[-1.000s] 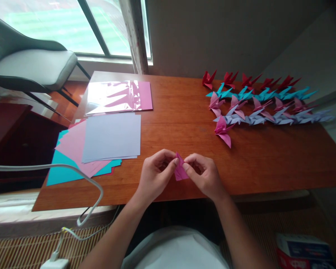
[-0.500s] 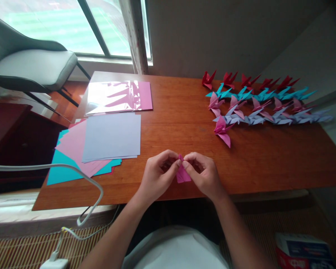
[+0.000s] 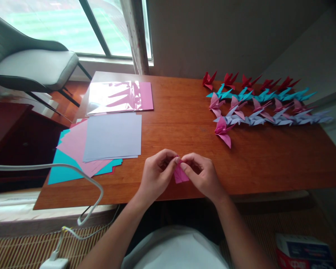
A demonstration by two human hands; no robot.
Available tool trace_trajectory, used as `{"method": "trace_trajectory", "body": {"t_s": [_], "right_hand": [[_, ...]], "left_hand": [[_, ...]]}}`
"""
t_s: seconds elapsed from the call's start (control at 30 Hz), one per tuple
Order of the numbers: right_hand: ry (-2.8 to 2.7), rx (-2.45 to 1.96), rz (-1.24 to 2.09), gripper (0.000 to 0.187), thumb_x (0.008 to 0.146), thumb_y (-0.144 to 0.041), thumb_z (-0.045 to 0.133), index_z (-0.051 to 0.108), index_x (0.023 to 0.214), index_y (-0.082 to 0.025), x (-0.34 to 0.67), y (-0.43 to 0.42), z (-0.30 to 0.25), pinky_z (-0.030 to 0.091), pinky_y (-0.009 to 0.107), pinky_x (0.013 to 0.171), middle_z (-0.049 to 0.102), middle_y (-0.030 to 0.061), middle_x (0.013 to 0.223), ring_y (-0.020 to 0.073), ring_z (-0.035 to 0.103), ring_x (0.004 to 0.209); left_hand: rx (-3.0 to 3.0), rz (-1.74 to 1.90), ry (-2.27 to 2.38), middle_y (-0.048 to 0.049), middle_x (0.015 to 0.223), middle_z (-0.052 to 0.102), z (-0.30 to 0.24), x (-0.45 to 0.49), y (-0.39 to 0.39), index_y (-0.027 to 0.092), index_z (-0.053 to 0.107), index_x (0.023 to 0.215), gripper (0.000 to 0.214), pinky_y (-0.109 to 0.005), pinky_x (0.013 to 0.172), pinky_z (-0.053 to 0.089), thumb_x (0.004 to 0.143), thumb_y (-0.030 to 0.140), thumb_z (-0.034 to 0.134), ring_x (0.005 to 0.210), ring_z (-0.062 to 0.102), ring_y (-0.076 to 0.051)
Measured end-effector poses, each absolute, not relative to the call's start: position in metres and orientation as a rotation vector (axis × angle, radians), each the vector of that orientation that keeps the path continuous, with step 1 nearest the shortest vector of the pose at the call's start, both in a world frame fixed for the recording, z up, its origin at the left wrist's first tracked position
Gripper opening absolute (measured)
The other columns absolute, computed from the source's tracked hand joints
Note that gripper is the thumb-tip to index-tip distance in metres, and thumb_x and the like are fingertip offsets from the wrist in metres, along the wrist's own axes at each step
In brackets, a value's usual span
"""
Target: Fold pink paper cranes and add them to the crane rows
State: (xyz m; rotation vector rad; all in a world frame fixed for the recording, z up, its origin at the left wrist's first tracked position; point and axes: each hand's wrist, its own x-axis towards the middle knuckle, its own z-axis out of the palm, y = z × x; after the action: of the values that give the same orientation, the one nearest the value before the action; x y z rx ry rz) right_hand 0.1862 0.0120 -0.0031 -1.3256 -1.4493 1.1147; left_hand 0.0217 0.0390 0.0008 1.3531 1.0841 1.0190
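Observation:
A small piece of folded magenta origami paper (image 3: 181,176) is pinched between both hands, just above the table's front edge. My left hand (image 3: 159,170) grips its upper left side with thumb and fingers. From the right, my right hand (image 3: 200,172) closes on the upper part too, its thumb lying across the paper. The top of the folds is partly hidden by the fingertips; the lower end hangs visible between the hands. Beyond them to the right stands a finished-looking magenta paper crane (image 3: 223,131).
Rows of red (image 3: 230,80), turquoise (image 3: 244,93), pink (image 3: 236,105) and lavender paper cranes (image 3: 257,118) line the table's (image 3: 173,123) back right. Lavender sheets (image 3: 113,136), turquoise sheets (image 3: 63,168) and a clear packet of magenta paper (image 3: 147,96) lie left. A white cable (image 3: 96,183) curves past the left corner.
Both thumbs have shifted slightly on the folded paper, and its lower end has swung a little to the left. My right thumb now reaches further over it.

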Motion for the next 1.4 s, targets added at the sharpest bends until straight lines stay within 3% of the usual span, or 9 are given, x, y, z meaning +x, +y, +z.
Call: {"method": "trace_trajectory", "body": {"t_s": [0.37, 0.77, 0.93, 1.4], "right_hand": [[-1.492, -1.315, 1.14, 0.011, 0.093, -0.028, 0.064, 0.067, 0.087, -0.02, 0.1876, 0.0126, -0.0021, 0.046, 0.027, 0.064, 0.068, 0.0012, 0.079, 0.0157, 0.062, 0.07], [-1.273, -1.364, 1.106, 0.014, 0.091, -0.035, 0.067, 0.068, 0.087, -0.022, 0.1869, 0.0117, -0.0074, 0.047, 0.025, 0.059, 0.067, 0.0002, 0.076, 0.0143, 0.06, 0.064], [-1.185, -1.389, 1.005, 0.017, 0.09, -0.039, 0.069, 0.069, 0.088, -0.022, 0.1866, 0.0124, -0.0108, 0.05, 0.026, 0.06, 0.07, 0.0021, 0.08, 0.0159, 0.063, 0.068], [-1.174, -1.347, 1.046, 0.017, 0.093, -0.041, 0.065, 0.067, 0.098, -0.024, 0.1854, 0.0122, -0.0097, 0.053, 0.025, 0.065, 0.071, 0.0026, 0.089, 0.0163, 0.066, 0.075]], "left_hand": [[1.447, 0.993, 1.104, 0.0027, 0.063, 0.057, 0.0021, 0.0197, 0.0386, 0.015, 0.063, 0.076, 0.023, -0.02, 0.051, 0.037, 0.092, 0.031, 0.066, 0.055, 0.048, -0.008], [1.491, 0.9, 1.094, 0.0007, 0.073, 0.063, 0.0063, 0.0243, 0.0374, 0.017, 0.063, 0.092, 0.018, -0.021, 0.057, 0.041, 0.093, 0.034, 0.063, 0.061, 0.055, -0.011], [1.586, 0.815, 1.084, 0.0027, 0.065, 0.057, 0.0064, 0.0234, 0.0367, 0.017, 0.061, 0.08, 0.021, -0.021, 0.055, 0.037, 0.095, 0.032, 0.059, 0.056, 0.047, -0.01], [1.517, 0.886, 1.077, 0.002, 0.063, 0.058, 0.0072, 0.023, 0.0361, 0.017, 0.06, 0.077, 0.019, -0.021, 0.052, 0.036, 0.092, 0.028, 0.062, 0.054, 0.048, -0.009]]}}
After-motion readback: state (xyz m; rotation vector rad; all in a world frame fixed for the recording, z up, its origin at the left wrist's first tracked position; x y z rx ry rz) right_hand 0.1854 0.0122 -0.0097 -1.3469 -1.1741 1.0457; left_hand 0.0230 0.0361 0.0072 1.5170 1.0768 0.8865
